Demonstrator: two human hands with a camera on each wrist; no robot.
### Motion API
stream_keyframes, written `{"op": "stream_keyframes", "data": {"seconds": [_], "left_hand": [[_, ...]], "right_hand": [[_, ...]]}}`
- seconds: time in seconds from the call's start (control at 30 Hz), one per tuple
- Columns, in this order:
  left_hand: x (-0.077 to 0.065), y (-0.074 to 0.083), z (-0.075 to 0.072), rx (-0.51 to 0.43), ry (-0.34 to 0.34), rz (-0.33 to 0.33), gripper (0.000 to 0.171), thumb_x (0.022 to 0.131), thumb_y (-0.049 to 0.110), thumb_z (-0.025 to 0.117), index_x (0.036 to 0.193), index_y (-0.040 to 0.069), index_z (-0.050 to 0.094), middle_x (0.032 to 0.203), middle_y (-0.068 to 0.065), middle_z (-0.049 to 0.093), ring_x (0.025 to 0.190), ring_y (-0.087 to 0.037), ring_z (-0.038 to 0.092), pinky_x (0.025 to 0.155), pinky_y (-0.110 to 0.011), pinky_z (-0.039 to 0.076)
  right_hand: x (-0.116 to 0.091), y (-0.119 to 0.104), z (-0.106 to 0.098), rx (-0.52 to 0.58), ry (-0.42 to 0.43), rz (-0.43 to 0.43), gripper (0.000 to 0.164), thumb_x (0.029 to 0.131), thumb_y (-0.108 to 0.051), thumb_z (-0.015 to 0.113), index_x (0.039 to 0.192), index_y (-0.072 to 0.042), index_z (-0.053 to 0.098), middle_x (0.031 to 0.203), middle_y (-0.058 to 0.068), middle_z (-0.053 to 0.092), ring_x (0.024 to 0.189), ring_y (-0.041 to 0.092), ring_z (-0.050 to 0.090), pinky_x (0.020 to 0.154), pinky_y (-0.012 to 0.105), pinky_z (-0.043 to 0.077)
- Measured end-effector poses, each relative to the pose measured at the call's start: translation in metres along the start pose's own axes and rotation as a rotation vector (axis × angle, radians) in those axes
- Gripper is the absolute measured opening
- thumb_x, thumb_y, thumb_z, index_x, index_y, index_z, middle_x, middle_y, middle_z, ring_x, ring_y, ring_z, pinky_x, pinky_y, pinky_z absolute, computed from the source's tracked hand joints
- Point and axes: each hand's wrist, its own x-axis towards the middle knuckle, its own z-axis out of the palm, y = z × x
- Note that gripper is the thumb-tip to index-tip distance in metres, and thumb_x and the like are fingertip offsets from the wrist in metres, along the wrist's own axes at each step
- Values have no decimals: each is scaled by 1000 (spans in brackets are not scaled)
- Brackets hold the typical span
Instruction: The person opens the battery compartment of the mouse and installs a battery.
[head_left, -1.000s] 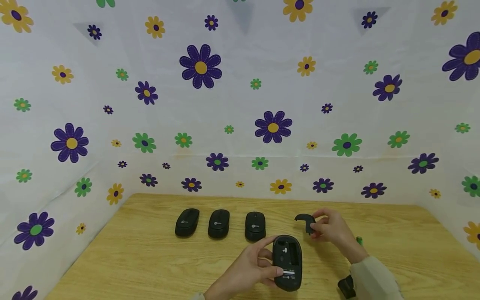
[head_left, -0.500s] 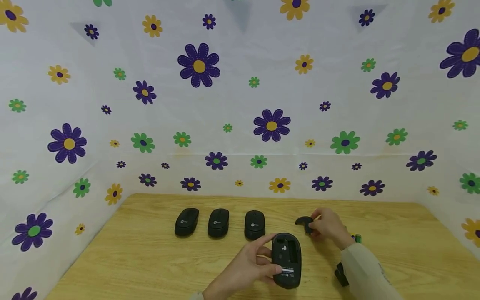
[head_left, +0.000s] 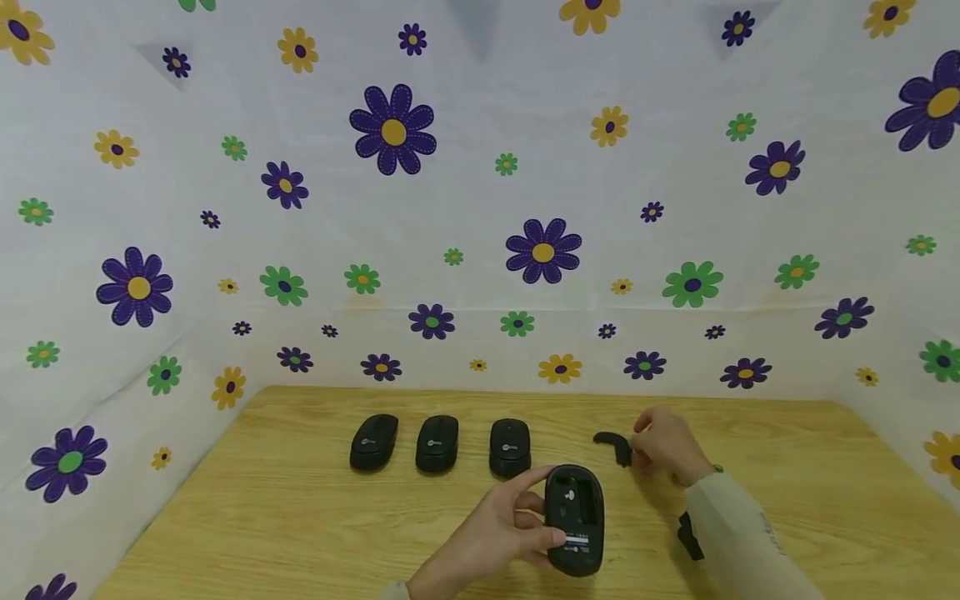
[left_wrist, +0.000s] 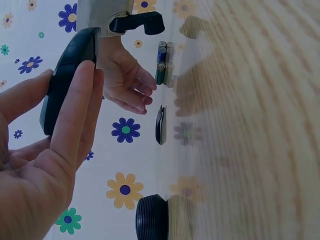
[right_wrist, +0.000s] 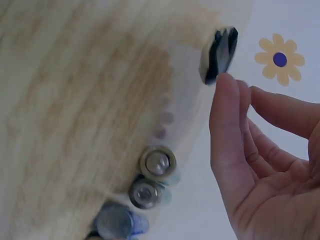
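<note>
My left hand grips a black computer mouse above the table, its underside with the uncovered battery slot facing me. In the left wrist view that mouse stands edge-on between thumb and fingers. A black battery cover lies on the table just left of my right hand. The right wrist view has the cover just beyond the fingertips, and the left wrist view has a gap between that hand and the cover. The right fingers are loosely bent with nothing in them.
Three black mice stand in a row at the back left of the wooden table. Several batteries stand close together near my right wrist. A curved black object is partly hidden by the right sleeve. Flower-patterned cloth surrounds the table.
My right hand has lowered the battery cover onto the table, let it go and drawn slightly to the right. The left hand still holds the mouse in nearly the same place.
</note>
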Motion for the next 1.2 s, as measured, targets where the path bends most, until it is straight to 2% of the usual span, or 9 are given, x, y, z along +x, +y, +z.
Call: {"op": "stream_keyframes", "data": {"seconds": [0.27, 0.6, 0.83, 1.0, 1.2], "left_hand": [[-1, 1, 1, -2, -3, -1, 72, 90, -9, 69, 154, 9, 42, 103, -12, 68, 92, -29, 72, 71, -40, 64], [3, 3, 1, 12, -9, 11, 72, 89, -10, 70, 153, 10, 44, 102, -12, 69, 91, -28, 72, 68, -37, 64], [2, 3, 1, 13, -3, 0, 71, 89, -10, 70, 153, 10, 44, 101, -11, 69, 91, -27, 72, 68, -37, 64], [2, 3, 1, 7, -8, 0, 71, 90, -10, 70, 153, 10, 44, 101, -11, 69, 91, -27, 72, 68, -37, 64], [1, 3, -1, 5, -13, 9, 71, 90, -9, 70, 153, 10, 44, 102, -11, 69, 92, -28, 72, 69, -37, 64]], "right_hand": [[-7, 7, -25, 36, -4, 25, 19, 96, 2, 58, 109, 16, 57, 89, 20, 61, 68, 23, 61, 59, 35, 63], [-13, 21, -57, -30, 1, -1, 20, 98, -1, 57, 108, 17, 56, 91, 21, 62, 68, 22, 61, 62, 37, 63], [-19, 32, -66, -50, 25, 12, 19, 97, -2, 58, 104, 15, 58, 88, 20, 61, 66, 21, 61, 59, 34, 62], [-23, 37, -71, -69, 26, 30, 19, 97, -4, 59, 103, 14, 59, 86, 18, 62, 68, 21, 62, 60, 35, 62], [-26, 42, -80, -31, 12, 72, 22, 98, -3, 58, 107, 17, 56, 88, 19, 62, 73, 24, 62, 63, 37, 63]]}}
